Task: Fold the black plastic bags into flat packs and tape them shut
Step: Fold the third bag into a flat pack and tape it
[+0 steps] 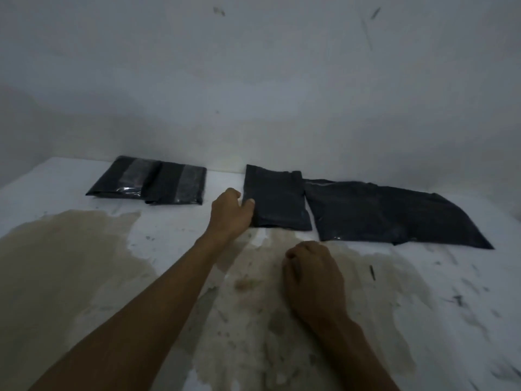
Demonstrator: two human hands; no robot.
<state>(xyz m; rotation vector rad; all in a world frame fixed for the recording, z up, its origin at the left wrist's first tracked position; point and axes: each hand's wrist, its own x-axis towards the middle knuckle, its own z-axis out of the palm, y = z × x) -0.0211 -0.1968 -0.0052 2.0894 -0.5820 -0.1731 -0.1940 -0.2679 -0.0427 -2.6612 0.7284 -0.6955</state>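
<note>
My right hand point(313, 277) hangs over the stained table point(423, 292), fingers curled, holding nothing. My left hand point(231, 213) pinches the left edge of a folded bag point(277, 200), thumb on top. An unfolded bag point(380, 215) lies just right of it. Two taped packs point(149, 180) sit far left by the wall point(253, 80).

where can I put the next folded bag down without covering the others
Bare patch: between the taped packs and the folded bag that the left hand holds. Crowded: folded bag touches the flat bag. The stained surface nearer you is open too.
</note>
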